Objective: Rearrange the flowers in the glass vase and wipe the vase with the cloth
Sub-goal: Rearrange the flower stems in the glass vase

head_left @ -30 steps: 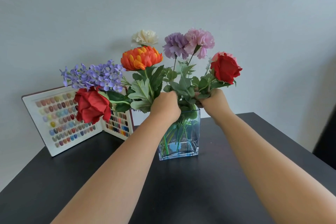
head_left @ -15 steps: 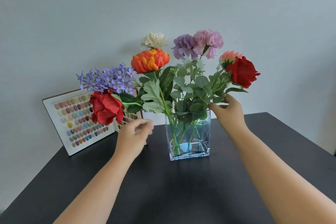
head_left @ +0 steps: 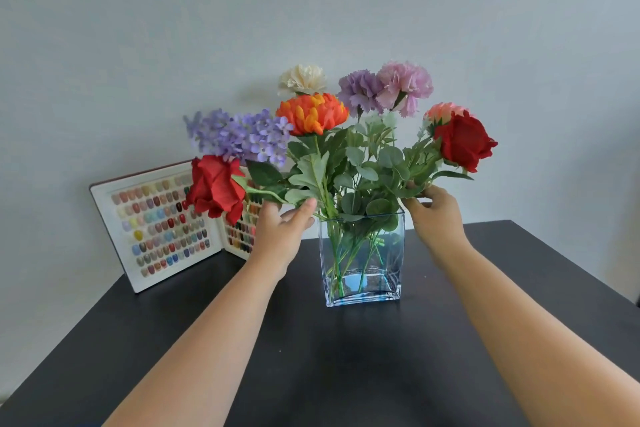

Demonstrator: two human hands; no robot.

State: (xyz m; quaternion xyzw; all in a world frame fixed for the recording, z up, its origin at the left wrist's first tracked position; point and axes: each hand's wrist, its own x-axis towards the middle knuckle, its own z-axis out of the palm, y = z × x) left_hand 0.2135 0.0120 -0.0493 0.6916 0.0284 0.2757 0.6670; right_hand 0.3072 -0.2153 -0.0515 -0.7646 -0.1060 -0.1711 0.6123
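I'm seeing the vase (head_left: 362, 256) standing upright on the black table (head_left: 346, 357), flowers (head_left: 346, 156) fanning out of it. My left hand (head_left: 282, 232) is reaching under the left leaves, fingers loosely spread, gripping nothing. My right hand (head_left: 434, 215) is pinching a leafy stem just beside the rim.

The fingertips of the right hand (head_left: 437, 218) were tucked behind the green leaves (head_left: 388, 163), so whether they pinched a stem could not be told. The left hand (head_left: 282, 230) covered part of the nail color chart (head_left: 156, 222) behind it. Both arms were cut off by the bottom edge, and the purple blossoms (head_left: 239, 135) above the left hand looked blurry.
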